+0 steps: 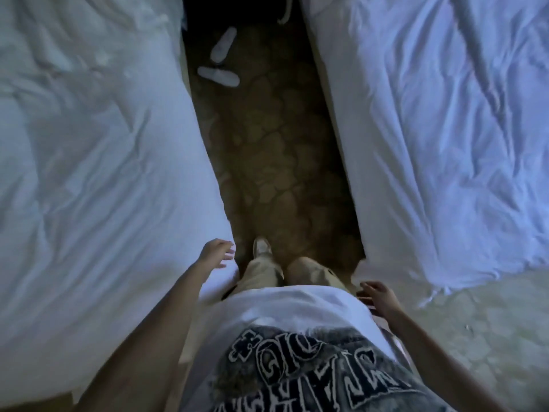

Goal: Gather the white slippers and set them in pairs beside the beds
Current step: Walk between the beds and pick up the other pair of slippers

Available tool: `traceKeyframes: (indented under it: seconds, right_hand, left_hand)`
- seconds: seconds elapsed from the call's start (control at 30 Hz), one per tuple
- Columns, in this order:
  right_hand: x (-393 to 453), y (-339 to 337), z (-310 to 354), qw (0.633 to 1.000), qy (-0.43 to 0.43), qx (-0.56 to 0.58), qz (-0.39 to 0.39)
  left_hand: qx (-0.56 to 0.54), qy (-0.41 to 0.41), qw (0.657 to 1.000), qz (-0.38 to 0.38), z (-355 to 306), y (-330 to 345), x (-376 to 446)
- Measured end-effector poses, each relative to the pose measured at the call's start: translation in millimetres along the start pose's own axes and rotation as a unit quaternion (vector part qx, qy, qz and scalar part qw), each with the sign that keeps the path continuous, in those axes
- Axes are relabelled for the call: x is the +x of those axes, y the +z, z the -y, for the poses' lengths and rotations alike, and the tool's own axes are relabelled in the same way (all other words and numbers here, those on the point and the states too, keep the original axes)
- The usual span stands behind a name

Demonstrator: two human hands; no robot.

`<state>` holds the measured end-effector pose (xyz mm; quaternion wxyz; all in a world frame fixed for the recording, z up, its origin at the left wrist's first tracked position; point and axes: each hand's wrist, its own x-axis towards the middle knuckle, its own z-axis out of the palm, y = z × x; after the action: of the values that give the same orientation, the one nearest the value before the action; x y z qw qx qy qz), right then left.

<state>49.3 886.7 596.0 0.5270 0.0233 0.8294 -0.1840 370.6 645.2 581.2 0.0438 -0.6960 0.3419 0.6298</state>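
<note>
Two white slippers lie on the patterned carpet in the gap between the beds, far ahead and close to the left bed. One slipper points away at a slant; the other slipper lies crosswise just below it. They are apart and at an angle to each other. My left hand hovers open over the corner of the left bed, holding nothing. My right hand is open and empty near the corner of the right bed. Both hands are far from the slippers.
The aisle of brown patterned carpet runs narrow between the two white, rumpled beds. My feet and legs stand at its near end. A thin white curved object lies at the dark far end. Lighter floor opens at lower right.
</note>
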Motion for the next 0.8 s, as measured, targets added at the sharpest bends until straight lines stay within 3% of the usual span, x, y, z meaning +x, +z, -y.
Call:
traceKeyframes:
  seconds: [0.2,0.33,0.53,0.67,0.8]
  right_hand:
    - [45,7,147,0.997,-0.058,-0.051,-0.008]
    - [104,22,257,0.993,-0.074,-0.097,0.006]
    - [163,35,460,0.984,-0.079,-0.143,0.076]
    - [174,46,610,0.979,-0.131,-0.117,0.104]
    - [194,62,718,0.971,-0.171,-0.112,0.122]
  left_hand:
    - [0.033,0.090,0.995,-0.007,-171,-39,55]
    - [0.012,0.031,0.999,-0.004,-233,-57,100]
    - [-0.060,-0.070,0.994,-0.065,-290,-81,130]
    - [-0.082,-0.091,0.989,-0.080,-345,-95,152]
    - [-0.083,-0.060,0.991,-0.080,-429,-110,190]
